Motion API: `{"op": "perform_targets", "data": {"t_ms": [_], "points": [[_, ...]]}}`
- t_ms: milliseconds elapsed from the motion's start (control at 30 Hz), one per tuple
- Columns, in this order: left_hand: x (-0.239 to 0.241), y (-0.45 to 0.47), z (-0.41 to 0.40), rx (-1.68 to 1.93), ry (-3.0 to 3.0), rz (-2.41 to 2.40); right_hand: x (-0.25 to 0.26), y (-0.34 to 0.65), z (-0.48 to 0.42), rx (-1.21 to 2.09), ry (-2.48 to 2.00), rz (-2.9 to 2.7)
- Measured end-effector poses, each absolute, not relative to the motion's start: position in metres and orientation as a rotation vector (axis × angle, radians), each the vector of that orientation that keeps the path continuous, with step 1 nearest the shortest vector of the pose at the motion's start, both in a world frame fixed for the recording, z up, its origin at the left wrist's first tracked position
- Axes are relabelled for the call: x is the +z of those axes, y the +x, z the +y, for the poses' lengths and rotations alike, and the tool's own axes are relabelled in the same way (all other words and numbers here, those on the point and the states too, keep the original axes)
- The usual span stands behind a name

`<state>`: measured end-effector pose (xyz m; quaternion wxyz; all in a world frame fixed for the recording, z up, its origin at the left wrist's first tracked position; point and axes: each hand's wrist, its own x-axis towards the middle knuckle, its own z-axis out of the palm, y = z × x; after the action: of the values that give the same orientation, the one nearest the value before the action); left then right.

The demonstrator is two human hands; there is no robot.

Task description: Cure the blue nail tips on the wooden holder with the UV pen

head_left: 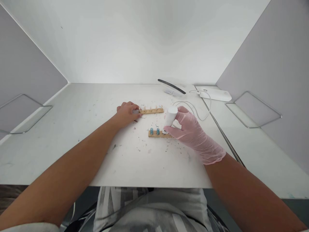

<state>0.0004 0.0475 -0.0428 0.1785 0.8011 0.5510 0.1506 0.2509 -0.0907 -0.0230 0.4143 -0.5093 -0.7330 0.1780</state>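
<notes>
My left hand (126, 112), bare, rests on the white table (96, 145) with its fingertips on the left end of a wooden strip (152, 111) that carries several small pegs. My right hand (190, 129), in a pink glove, grips a white cylindrical tool (171, 117) tilted down onto a second wooden strip (159, 133). That nearer strip carries two blue nail tips (154, 130) just left of the tool's tip. A white cord (198, 112) runs from behind my right hand toward the back right.
A white device (214, 94) lies at the back right, with a black nail file (172, 86) to its left. Small shavings and specks (142, 145) litter the table. Grey partition walls with wire brackets (253, 109) stand on both sides. A second table surface (260, 154) adjoins on the right.
</notes>
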Motion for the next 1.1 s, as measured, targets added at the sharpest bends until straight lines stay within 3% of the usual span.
{"op": "perform_targets", "data": {"t_ms": [500, 700, 867, 1100], "points": [[-0.039, -0.006, 0.044, 0.398, 2.256, 1.571, -0.022, 0.252, -0.091, 0.473, -1.285, -1.838], [-0.018, -0.009, 0.024, 0.762, 2.434, 1.406, -0.025, 0.253, -0.090, 0.477, -1.255, -1.841], [-0.006, 0.006, 0.000, 0.262, 2.540, 0.910, -0.028, 0.253, -0.086, 0.438, -1.251, -1.840], [-0.011, 0.014, -0.010, 0.123, 2.596, 0.854, -0.023, 0.252, -0.087, 0.461, -1.279, -1.786]]}}
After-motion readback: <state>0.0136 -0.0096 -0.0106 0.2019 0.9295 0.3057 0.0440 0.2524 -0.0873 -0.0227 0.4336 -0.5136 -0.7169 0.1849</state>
